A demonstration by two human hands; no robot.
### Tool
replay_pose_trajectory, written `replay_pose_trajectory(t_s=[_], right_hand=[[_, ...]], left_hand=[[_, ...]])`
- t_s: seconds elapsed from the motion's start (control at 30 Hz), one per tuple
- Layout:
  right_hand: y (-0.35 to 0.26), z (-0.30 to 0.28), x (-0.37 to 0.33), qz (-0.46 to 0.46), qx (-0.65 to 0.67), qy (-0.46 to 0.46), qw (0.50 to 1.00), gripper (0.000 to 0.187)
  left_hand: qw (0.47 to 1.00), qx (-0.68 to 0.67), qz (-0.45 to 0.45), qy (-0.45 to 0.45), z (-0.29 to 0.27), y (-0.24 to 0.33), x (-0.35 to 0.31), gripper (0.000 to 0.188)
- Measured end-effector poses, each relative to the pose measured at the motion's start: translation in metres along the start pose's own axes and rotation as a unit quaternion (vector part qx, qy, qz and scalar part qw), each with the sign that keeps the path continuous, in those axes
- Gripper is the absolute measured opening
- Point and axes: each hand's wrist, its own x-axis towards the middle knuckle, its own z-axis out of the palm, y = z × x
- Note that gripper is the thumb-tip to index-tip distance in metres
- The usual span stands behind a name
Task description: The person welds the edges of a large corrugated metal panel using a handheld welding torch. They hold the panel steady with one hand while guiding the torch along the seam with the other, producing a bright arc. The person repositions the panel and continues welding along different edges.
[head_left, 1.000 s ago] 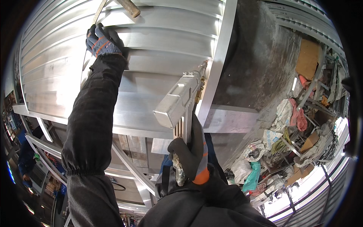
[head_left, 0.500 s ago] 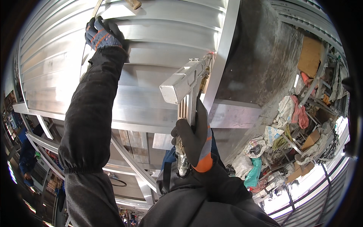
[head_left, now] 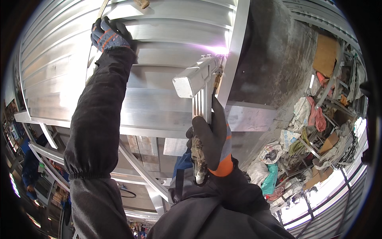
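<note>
My right hand (head_left: 211,135) is closed round the ribbed grip of a silver handheld welding gun (head_left: 189,84). The gun's tip meets the inner corner between the slatted metal panel (head_left: 159,51) and its side frame bar (head_left: 235,51). A bright violet-white flash (head_left: 220,50) glows there. Far left, my left hand (head_left: 110,35), in a grey-and-orange glove, rests on the slats with fingers bent at a thin strip (head_left: 102,8). Whether they grip that strip is unclear. A wooden handle end (head_left: 142,3) lies beyond, cut off by the top edge.
Bags, cardboard and scrap (head_left: 302,143) are heaped on the right beside the grey floor (head_left: 270,59). Metal frame pieces (head_left: 141,169) stand below the panel. Another person in dark blue (head_left: 31,171) is at the far left.
The tip has gone from a small red spot to a bright violet flash. My right hand and the gun have shifted slightly up and right. My left hand stays about where it was.
</note>
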Motion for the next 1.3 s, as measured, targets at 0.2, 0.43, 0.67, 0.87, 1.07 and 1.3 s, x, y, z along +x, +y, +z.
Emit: replay_pose_trajectory(t_s=[0.2, 0.43, 0.67, 0.87, 1.07, 1.3], right_hand=[[0.002, 0.007, 0.002, -0.032, 0.013, 0.007, 0.999, 0.062], [0.001, 0.01, 0.0, -0.022, 0.018, 0.008, 1.0, 0.061], [0.004, 0.013, -0.006, -0.015, 0.024, 0.022, 0.999, 0.064], [0.008, 0.011, -0.01, -0.015, 0.024, 0.023, 0.999, 0.065], [0.012, 0.008, -0.012, -0.029, 0.012, 0.011, 0.999, 0.066], [0.011, 0.008, -0.02, -0.012, 0.021, 0.011, 1.0, 0.067]], left_hand=[[1.0, -0.012, -0.015, -0.02, -0.007, 0.005, -0.003, 0.059], [1.0, 0.012, -0.012, -0.013, -0.012, 0.013, -0.003, 0.06], [1.0, 0.02, -0.008, -0.01, -0.01, 0.011, -0.004, 0.058], [1.0, -0.015, -0.011, -0.017, -0.006, 0.006, -0.003, 0.061], [1.0, 0.014, -0.017, -0.005, -0.01, 0.012, -0.005, 0.056], [0.999, 0.019, -0.016, -0.026, -0.019, 0.017, -0.002, 0.06]])
